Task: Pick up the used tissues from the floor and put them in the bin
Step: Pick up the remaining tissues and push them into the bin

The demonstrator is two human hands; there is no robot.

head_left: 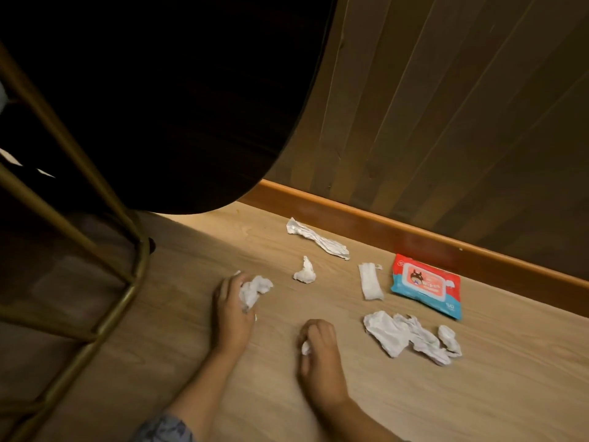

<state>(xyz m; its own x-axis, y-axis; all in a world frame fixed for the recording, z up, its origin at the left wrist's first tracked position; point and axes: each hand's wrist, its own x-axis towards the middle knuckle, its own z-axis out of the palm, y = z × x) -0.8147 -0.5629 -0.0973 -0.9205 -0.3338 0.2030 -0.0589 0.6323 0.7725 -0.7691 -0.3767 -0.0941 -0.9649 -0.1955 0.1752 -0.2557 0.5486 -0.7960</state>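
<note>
Patterned sleeve (165, 429) at 6 o'clock, nearest the viewer, leads up the left forearm to the left hand (231, 309), whose fingers (228, 283) are curled round a crumpled tissue (253, 290) resting low against the wooden floor (494, 393). Right hand (318, 355), just right of centre, has its fingers closed on a small wad of tissue (306, 348), only a corner of which shows.

Five loose tissues lie on the floor. A small peaked tissue (305, 272) sits at about 1 o'clock from the left hand, near it. A long twisted tissue (317, 240) lies farther off toward 12 o'clock, its long axis running from 10 to 4 o'clock, close to the skirting board (414, 234). A folded tissue (370, 281) lies at 1 o'clock from the right hand, long axis near upright in the view. A broad crumpled tissue (404, 336) lies at 3 o'clock from the right hand, with a small rolled tissue (449, 339) touching its far end; the right hand is plainly the nearer. A red and blue wipes pack (427, 285) lies beside the skirting board.

A dark round seat (159, 106) on a brass frame (137, 266) fills 9 to 12 o'clock. No bin is in view.

Judgement: collection is partly done; the next reach likely goes rightward along the floor to the broad tissue, with both hands already loaded.
</note>
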